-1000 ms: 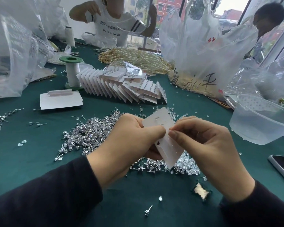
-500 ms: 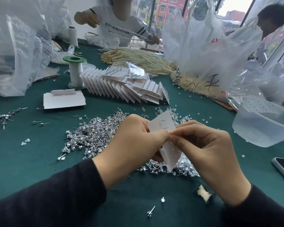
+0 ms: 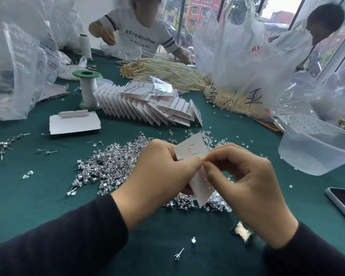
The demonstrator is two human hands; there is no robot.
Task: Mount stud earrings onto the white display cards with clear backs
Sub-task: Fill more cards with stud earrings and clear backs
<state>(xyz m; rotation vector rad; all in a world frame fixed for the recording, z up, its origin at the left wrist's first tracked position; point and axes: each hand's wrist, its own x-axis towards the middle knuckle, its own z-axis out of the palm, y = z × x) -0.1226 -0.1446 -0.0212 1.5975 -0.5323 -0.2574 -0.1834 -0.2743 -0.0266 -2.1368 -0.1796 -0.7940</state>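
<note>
Closed on both sides: left grip (image 3: 159, 176) curled round the white display card (image 3: 193, 149) from its left edge, right grip (image 3: 247, 186) pinching at mid-card, fingertips almost touching the left's. Cannot tell whether a clear back or a post also sits inside that right pinch; too small to make out. Held clear of the tabletop (image 3: 38, 196) and tilted, one end up and away from the grip, the other down and nearer. Two small marks above the pinch, posts or backs, not clear which; small holes below it.

Heaped directly beneath the grip and spreading out to its left: stud earrings (image 3: 112, 166). Scattered just beyond and to its right: clear backs (image 3: 217, 139). Farther beyond, leaning in a fanned row: finished cards (image 3: 147, 108).

Judged thin and light for the card, stiff enough to stay flat yet ready to bow or crease if pressed mid-span. Best taken by the edges close beside the hole in work, with a thumb backing it behind the post. Judged tiny, slick and soft for the backs; best pinched between fingertip pads and pushed straight along the post. Thin and probably easy to bend, the posts; no sideways force. Easily lost in the heap if dropped.
</note>
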